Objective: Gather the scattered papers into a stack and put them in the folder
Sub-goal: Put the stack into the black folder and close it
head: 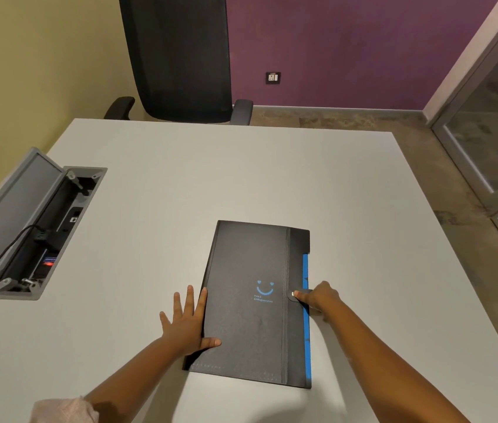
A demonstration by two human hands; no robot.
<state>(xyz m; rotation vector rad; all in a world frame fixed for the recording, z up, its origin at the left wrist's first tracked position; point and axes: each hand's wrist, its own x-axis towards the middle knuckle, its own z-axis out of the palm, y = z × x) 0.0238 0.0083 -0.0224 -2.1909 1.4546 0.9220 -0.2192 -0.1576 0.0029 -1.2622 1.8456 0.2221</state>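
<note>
A black folder [250,303] with a blue smile mark lies closed on the white table [211,178], a blue strip showing along its right edge. My left hand [186,322] rests flat against the folder's left edge, fingers spread, thumb on the cover. My right hand [318,296] presses a fingertip on the snap tab at the folder's right side. No loose papers are in sight; anything inside the folder is hidden.
An open grey cable box [37,227] with plugs and a black cord is sunk into the table at the left. A black office chair [177,59] stands at the far edge. A glass door [491,123] is at the right.
</note>
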